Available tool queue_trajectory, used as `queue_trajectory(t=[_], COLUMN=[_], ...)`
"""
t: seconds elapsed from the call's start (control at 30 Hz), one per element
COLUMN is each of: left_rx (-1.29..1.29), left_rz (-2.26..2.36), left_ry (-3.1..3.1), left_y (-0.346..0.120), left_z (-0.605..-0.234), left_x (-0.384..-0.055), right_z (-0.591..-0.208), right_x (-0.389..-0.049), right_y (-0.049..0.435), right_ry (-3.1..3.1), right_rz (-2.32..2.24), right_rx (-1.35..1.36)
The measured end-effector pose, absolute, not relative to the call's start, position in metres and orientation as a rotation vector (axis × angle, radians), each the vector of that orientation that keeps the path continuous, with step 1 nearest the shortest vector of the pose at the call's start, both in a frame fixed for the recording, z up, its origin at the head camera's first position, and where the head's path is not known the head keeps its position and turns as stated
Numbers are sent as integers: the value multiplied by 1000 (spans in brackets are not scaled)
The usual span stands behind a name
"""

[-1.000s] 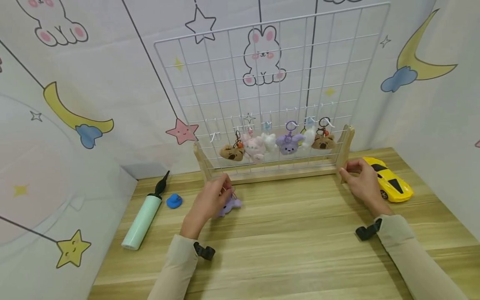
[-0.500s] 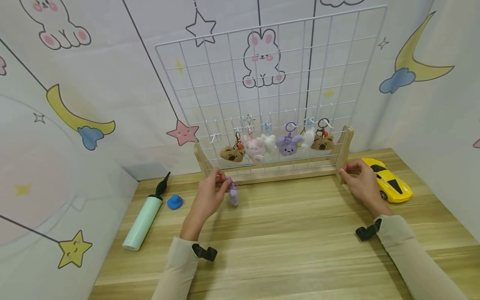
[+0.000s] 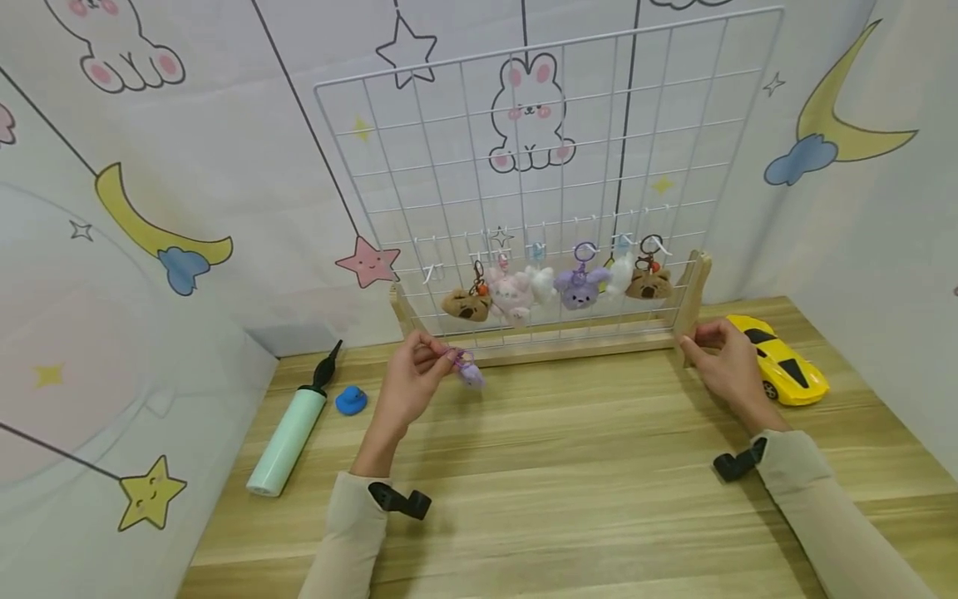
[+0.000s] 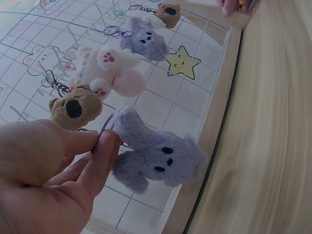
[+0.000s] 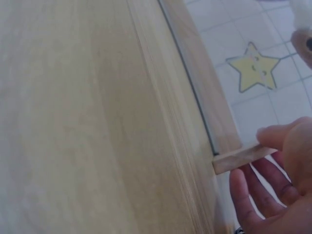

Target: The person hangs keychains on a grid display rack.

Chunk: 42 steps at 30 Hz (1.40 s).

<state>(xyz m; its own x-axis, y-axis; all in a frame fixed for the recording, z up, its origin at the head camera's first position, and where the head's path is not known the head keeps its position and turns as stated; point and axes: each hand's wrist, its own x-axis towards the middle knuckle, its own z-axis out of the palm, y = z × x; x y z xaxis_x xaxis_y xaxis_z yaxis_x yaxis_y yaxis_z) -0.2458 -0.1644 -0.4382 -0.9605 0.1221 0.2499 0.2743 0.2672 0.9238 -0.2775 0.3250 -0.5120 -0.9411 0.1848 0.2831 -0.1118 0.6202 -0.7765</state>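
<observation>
My left hand (image 3: pixel 407 378) pinches the ring of a purple plush keychain (image 4: pixel 168 156) between thumb and fingers. The plush dangles before the lower left of a white wire grid rack (image 3: pixel 591 333), its eyes and nose showing in the left wrist view. At the rack's other end, my right hand (image 3: pixel 729 370) grips the wooden end piece (image 5: pixel 243 158), thumb on one side and fingers on the other. Along the grid hang a brown plush (image 3: pixel 467 305), a pink plush (image 3: pixel 511 295), a second purple plush (image 3: pixel 581 289), another brown plush (image 3: pixel 649 284) and white ones.
A vacant white hook (image 3: pixel 432 273) projects from the grid at far left. On the table's left lie a mint-green hand pump (image 3: pixel 288 441) and a blue rubber duck (image 3: pixel 351 400). A yellow toy car (image 3: pixel 786 366) stands just right of my right hand.
My left hand has lifted the purple plush keychain off the table and moved slightly up towards the rack. The right hand keeps its grip in the same place.
</observation>
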Motion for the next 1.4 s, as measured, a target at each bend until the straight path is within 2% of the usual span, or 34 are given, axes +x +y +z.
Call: queue_trajectory(t=[0.4,0.63,0.8,1.4], left_rx=[-333,-380,-303,-155], left_rz=[-2204,-1995,-1853,-1964], left_ry=[-1960,-1682,-1606,-1250], left_y=[-164,-152,-149,-127], left_z=[-414,-397,-387,-381], left_x=[-236,-235,-236,-265], right_z=[-510,-509,-509,-511], right_x=[-277,-276,-276,-276], right_y=[325,326,325,325], right_ry=[-2522,-2509,-2500,-2508], right_rz=[1249,1262,1272,1275], right_rx=[-73,-60,-55,-65])
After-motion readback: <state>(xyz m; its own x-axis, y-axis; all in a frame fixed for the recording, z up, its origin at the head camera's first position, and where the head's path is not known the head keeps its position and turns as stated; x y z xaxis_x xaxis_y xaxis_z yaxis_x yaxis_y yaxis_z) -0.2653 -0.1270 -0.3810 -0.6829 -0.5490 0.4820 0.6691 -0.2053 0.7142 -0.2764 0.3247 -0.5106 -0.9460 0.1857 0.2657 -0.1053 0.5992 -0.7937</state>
